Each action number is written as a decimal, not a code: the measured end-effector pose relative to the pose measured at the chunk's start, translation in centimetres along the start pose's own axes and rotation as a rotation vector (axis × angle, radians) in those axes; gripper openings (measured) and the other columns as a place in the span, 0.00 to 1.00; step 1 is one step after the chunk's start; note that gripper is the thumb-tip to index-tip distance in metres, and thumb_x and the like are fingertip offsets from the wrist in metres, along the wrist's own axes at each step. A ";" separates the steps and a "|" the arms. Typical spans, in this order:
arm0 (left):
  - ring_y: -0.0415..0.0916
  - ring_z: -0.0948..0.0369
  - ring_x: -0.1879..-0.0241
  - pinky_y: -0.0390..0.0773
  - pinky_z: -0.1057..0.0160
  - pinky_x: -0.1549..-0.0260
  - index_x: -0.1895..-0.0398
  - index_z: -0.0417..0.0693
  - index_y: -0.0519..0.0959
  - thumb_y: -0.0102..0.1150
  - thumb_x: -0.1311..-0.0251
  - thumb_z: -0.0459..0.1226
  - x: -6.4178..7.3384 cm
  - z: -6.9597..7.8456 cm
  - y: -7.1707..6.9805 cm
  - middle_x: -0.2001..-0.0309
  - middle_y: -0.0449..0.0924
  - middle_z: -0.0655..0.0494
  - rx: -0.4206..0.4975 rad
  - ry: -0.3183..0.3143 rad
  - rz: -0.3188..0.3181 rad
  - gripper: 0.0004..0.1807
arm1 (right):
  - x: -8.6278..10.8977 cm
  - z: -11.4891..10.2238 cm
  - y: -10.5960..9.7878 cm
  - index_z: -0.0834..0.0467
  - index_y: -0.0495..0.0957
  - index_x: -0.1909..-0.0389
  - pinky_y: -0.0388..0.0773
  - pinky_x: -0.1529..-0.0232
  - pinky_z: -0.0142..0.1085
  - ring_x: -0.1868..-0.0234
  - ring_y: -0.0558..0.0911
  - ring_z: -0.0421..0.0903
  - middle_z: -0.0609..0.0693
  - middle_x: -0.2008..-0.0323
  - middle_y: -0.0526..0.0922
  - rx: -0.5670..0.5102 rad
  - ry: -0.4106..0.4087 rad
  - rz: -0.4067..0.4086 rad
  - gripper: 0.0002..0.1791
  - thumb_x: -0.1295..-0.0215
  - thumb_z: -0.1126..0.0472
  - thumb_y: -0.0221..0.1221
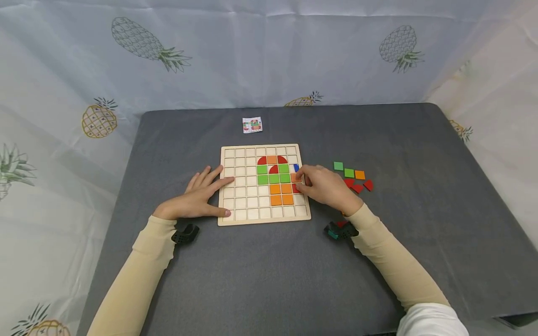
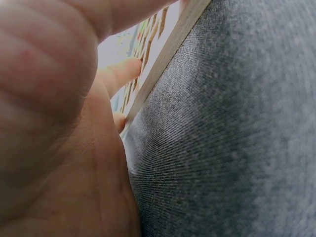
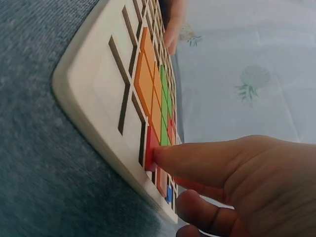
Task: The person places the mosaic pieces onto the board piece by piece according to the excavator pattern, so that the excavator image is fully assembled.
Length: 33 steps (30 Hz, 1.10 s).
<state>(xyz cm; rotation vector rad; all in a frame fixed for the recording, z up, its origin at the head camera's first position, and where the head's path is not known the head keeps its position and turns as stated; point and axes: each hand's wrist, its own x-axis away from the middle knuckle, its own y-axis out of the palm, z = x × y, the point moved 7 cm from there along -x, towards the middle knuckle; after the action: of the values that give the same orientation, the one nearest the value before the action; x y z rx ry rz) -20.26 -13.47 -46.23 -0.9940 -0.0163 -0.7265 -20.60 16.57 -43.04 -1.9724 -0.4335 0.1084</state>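
A wooden grid board (image 1: pixel 247 223) lies on the grey table, partly filled with red, orange and green pieces. My left hand (image 1: pixel 201 198) rests at its left edge, fingers spread, with some fingertips and the thumb on the board. My right hand (image 1: pixel 325 185) is over the right edge. Its straight thumb (image 3: pixel 197 160) presses a red piece (image 3: pixel 150 145) in a right-hand cell, while the other fingers bend beside the board, apart from the thumb. Above that red piece are an orange piece (image 3: pixel 162 181) and a small blue piece (image 1: pixel 296 168). The hand partly covers these pieces in the head view.
Loose green squares (image 1: pixel 338 166), an orange square (image 1: pixel 359 174) and several red pieces (image 1: pixel 368 185) lie right of the board. More pieces show partly under the right wrist. A small pattern card (image 1: pixel 252 125) lies behind the board. A pineapple-print cloth (image 1: pixel 235 56) hangs behind the table.
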 end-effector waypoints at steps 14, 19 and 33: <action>0.18 0.45 0.18 0.25 0.36 0.24 0.18 0.63 0.53 0.72 0.46 0.57 -0.1 -0.1 0.1 0.16 0.28 0.52 -0.009 0.007 0.010 0.54 | 1.4 3.1 -3.9 0.57 0.83 0.49 0.80 0.61 0.43 0.62 0.80 0.46 0.52 0.58 0.86 0.006 0.040 -0.068 0.12 0.27 0.57 0.61; 0.18 0.45 0.18 0.25 0.36 0.24 0.18 0.63 0.53 0.72 0.46 0.57 -0.1 -0.3 0.2 0.16 0.28 0.53 -0.012 0.007 0.014 0.54 | 1.5 3.7 -3.6 0.58 0.81 0.43 0.78 0.59 0.46 0.59 0.79 0.49 0.54 0.53 0.84 0.086 0.086 -0.139 0.16 0.28 0.60 0.60; 0.19 0.44 0.18 0.25 0.36 0.24 0.18 0.63 0.53 0.72 0.46 0.58 0.0 -0.3 0.2 0.16 0.28 0.52 -0.011 0.009 0.020 0.54 | 1.8 4.5 -2.4 0.57 0.79 0.52 0.72 0.68 0.39 0.69 0.76 0.45 0.49 0.68 0.80 0.169 0.135 -0.260 0.10 0.31 0.59 0.62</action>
<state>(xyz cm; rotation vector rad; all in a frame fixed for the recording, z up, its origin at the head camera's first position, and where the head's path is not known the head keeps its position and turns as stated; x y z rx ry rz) -20.26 -13.61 -46.59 -1.0000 0.0050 -0.7132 -20.71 21.94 -42.63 -1.7296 -0.5688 -0.1485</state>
